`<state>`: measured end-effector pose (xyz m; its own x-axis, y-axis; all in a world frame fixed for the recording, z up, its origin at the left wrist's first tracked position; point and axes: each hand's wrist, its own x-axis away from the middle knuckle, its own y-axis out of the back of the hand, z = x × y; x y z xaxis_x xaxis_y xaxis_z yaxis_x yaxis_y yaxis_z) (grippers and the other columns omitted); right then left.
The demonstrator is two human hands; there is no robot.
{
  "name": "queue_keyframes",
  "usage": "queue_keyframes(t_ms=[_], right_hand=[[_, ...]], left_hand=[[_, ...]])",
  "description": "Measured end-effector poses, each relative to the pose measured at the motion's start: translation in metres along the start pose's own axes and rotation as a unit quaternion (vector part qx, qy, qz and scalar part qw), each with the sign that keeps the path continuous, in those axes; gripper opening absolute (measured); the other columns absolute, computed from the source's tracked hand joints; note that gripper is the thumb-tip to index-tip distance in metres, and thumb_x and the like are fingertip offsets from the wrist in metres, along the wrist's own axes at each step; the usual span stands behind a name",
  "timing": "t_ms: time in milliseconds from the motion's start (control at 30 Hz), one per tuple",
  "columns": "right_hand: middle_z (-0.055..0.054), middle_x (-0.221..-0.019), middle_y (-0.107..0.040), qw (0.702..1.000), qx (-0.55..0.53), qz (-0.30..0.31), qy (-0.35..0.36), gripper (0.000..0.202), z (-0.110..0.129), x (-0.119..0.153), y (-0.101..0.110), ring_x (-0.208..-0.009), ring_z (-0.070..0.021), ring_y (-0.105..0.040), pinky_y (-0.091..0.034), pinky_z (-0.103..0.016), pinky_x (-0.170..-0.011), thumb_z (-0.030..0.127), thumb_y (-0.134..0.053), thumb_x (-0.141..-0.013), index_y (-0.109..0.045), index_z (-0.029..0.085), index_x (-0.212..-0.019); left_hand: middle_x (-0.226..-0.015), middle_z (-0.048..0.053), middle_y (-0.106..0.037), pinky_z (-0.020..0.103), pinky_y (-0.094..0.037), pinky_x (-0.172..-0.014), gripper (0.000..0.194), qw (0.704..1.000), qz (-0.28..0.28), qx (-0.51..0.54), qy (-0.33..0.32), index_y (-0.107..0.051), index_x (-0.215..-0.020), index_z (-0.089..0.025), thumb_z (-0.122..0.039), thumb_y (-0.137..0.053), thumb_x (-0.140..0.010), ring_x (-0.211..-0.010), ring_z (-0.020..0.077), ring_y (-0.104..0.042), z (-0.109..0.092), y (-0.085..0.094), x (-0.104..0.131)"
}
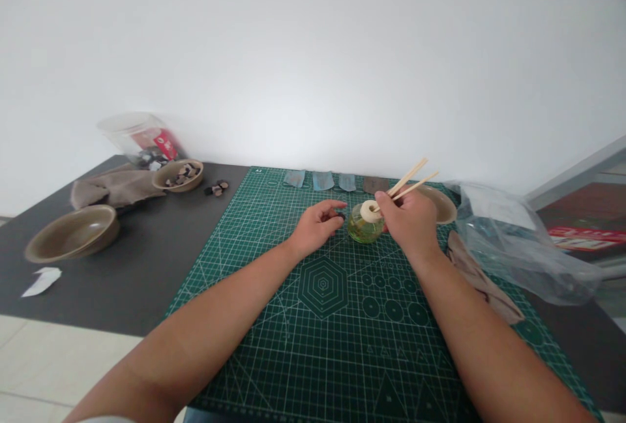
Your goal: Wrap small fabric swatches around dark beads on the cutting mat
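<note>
Over the green cutting mat (254,260), a small glass bottle (366,231) of yellow-green liquid tilts slightly, its round pale stopper (370,211) on top. Thin pale wooden sticks (411,175) slant up to the right from the stopper. My right hand (411,214) is closed about the lower part of the sticks, thumb beside the stopper; its other fingers are partly hidden behind the bottle. Just left of the bottle, my left hand (317,224) has its fingers curled, with a small dark piece (341,216) showing between thumb and forefinger.
Bluish cloth scraps (323,180) and a brown scrap (375,184) line the mat's back edge. A bowl (443,204), a brown cloth (482,279) and a plastic bag (518,247) lie right. Left are bowls (73,234), dark chips (216,188), cloth (115,187) and a clear jar (130,133).
</note>
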<state>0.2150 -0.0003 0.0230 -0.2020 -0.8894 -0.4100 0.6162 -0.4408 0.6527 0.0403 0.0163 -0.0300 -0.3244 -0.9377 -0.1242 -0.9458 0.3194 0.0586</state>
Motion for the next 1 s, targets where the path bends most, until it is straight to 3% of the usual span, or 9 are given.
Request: queue_keyframes(t_ms=[167, 367, 567, 800, 1000], right_hand=[[0.0, -0.047, -0.059, 0.997, -0.065, 0.006, -0.036, 0.026, 0.006, 0.004, -0.001, -0.034, -0.0142, -0.051, -0.041, -0.027, -0.044, 0.04, -0.054, -0.076, -0.06, 0.017, -0.066], [-0.003, -0.052, -0.061, 0.998, -0.049, 0.029, -0.003, 0.028, 0.001, 0.001, -0.003, -0.047, -0.0174, -0.057, -0.042, -0.027, -0.047, 0.042, -0.057, -0.074, -0.058, 0.017, -0.061], [-0.002, -0.061, -0.064, 0.989, -0.147, -0.003, -0.02, 0.03, -0.002, 0.002, -0.003, -0.049, -0.0155, -0.056, -0.044, -0.027, -0.048, 0.043, -0.064, -0.068, -0.063, 0.015, -0.08], [0.002, -0.05, -0.057, 0.978, -0.206, -0.038, -0.012, 0.025, -0.008, 0.001, -0.003, -0.042, -0.0122, -0.05, -0.04, -0.025, -0.044, 0.039, -0.062, -0.072, -0.065, 0.015, -0.073], [0.002, -0.05, -0.057, 0.98, -0.195, -0.028, -0.015, 0.028, -0.012, 0.001, -0.006, -0.043, -0.0125, -0.049, -0.039, -0.025, -0.045, 0.042, -0.06, -0.073, -0.067, 0.014, -0.074]], left_hand=[[-0.062, -0.002, -0.054, 0.021, -0.04, -0.05, 0.026, 0.998, 0.013, -0.053, -0.003, -0.063, -0.1, -0.013, -0.02, -0.052, -0.077, -0.051, 0.0079, -0.048, -0.003, -0.003, 0.003], [-0.067, 0.001, -0.059, 0.022, -0.041, -0.055, 0.028, 0.981, 0.001, -0.176, -0.086, -0.065, -0.101, -0.014, -0.021, -0.057, -0.075, -0.056, 0.0096, -0.048, -0.005, -0.005, 0.008], [-0.074, 0.002, -0.061, 0.024, -0.043, -0.061, 0.028, 0.961, 0.014, -0.242, -0.133, -0.065, -0.102, -0.017, -0.019, -0.056, -0.076, -0.061, 0.0109, -0.052, -0.002, -0.004, 0.01], [-0.074, 0.003, -0.061, 0.024, -0.043, -0.062, 0.028, 0.958, 0.016, -0.25, -0.138, -0.066, -0.101, -0.015, -0.018, -0.056, -0.075, -0.061, 0.0111, -0.052, -0.004, -0.004, 0.011], [-0.074, 0.002, -0.062, 0.023, -0.043, -0.06, 0.029, 0.966, 0.015, -0.234, -0.112, -0.066, -0.101, -0.017, -0.017, -0.056, -0.074, -0.059, 0.0101, -0.051, -0.004, -0.005, 0.011]])
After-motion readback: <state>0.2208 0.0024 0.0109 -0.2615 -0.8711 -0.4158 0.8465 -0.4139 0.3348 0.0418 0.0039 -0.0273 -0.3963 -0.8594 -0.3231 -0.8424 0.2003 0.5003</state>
